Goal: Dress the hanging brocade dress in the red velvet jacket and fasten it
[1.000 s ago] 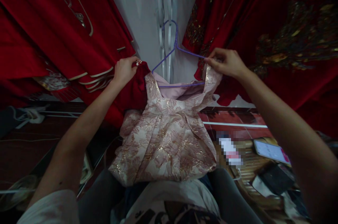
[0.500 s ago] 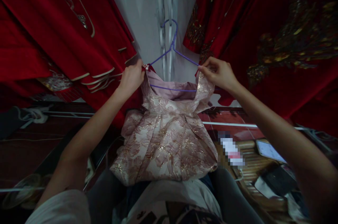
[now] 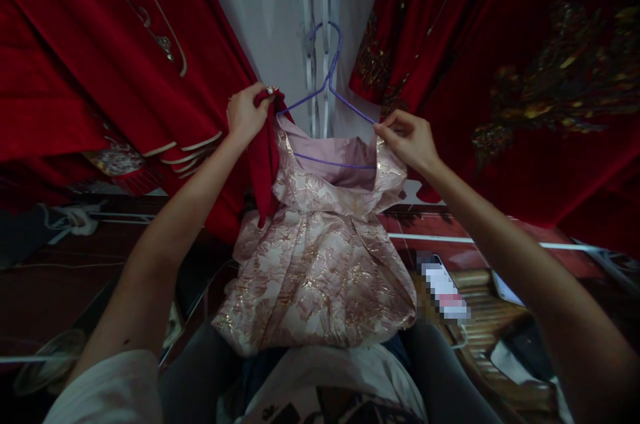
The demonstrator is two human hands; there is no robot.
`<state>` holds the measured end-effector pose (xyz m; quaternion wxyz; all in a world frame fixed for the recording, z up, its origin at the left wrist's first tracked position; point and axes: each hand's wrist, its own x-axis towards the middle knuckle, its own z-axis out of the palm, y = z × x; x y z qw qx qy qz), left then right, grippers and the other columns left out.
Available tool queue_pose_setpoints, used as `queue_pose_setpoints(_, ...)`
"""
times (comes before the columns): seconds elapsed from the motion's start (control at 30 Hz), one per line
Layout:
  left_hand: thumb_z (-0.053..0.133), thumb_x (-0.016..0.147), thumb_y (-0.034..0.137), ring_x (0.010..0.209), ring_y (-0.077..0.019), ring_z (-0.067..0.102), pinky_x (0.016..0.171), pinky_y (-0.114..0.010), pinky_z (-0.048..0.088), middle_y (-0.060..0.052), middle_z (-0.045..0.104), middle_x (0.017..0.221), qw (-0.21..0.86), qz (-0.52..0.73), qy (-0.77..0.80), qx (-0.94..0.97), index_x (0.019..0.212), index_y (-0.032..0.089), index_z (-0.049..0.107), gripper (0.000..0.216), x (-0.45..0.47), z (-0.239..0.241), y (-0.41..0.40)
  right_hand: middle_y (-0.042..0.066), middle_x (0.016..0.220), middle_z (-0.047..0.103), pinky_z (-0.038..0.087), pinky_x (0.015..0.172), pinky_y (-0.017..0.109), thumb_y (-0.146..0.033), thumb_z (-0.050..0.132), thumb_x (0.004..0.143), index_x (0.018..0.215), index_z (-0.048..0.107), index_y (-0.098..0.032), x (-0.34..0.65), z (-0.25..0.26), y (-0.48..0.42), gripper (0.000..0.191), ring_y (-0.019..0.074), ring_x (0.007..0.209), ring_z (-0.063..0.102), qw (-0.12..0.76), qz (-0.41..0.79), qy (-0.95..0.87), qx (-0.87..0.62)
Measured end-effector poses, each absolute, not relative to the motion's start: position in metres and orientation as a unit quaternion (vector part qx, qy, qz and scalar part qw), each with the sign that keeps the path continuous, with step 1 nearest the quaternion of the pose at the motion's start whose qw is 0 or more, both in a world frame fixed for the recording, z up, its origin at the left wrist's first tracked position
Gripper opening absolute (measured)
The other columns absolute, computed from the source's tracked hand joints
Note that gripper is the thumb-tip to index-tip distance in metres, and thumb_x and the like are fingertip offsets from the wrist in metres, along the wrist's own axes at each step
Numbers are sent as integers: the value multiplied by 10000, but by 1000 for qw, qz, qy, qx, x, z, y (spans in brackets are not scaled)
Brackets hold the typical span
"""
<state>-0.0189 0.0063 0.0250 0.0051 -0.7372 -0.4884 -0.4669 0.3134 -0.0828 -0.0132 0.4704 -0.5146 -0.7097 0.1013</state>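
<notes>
My left hand (image 3: 245,114) is closed tight on the red cloth (image 3: 263,157) at one shoulder of the pink and gold dress (image 3: 320,257). My right hand (image 3: 407,141) pinches the other shoulder, right by the end of the purple hanger (image 3: 329,81). The dress hangs above my lap, between big red clothes (image 3: 100,64).

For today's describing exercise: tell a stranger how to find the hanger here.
Between the hanging red garments runs a pale wall. Before it, the pink-and-gold dress sits on the hanger. It alone is thin purple wire, hooked at top.
</notes>
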Motion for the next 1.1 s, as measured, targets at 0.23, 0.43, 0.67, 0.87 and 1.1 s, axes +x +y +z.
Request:
queue_pose_setpoints(0.23,569,809,340,878,-188,600,831,-298,476,-20,650,809,-176,-364,-452,-795,888,164,679,222,-11,15,-12,19,662,575,414,556,245,-663,511,809,688,528,-202,325,-19,-69,477,147,654,563,451,176,-712,-509)
queue_pose_setpoints(0.43,603,747,338,744,-168,608,713,-266,492,-11,638,685,-281,-292,-484,-775,789,152,689,209,-27,31,-14,27,590,609,412,461,252,-652,648,716,669,640,-185,327,15,-32,470,120,482,515,219,411,-706,-533)
queue_pose_setpoints(0.67,490,769,344,862,-217,664,815,-355,541,-58,696,827,-423,-356,-442,-707,948,118,677,344,-7,26,-10,51,1074,691,482,924,293,-472,673,786,958,726,-208,259,14,0,320,179,1040,610,160,499,-773,-359)
queue_pose_setpoints(0.87,521,783,353,979,-242,656,897,-396,526,-78,707,961,-369,-419,-417,-717,1054,145,662,370,-8,26,-1,-6,1381,526,369,1086,324,-445,577,866,1171,653,-286,245,-2,9,353,191,1362,374,112,545,-784,-276)
queue_pose_setpoints(1.1,486,816,398,1038,-252,640,900,-423,522,-93,706,975,-327,-402,-402,-755,1105,143,664,425,-15,20,5,-12,1502,373,293,1133,393,-463,505,897,1350,490,-316,236,3,9,477,201,1427,241,117,535,-800,-244)
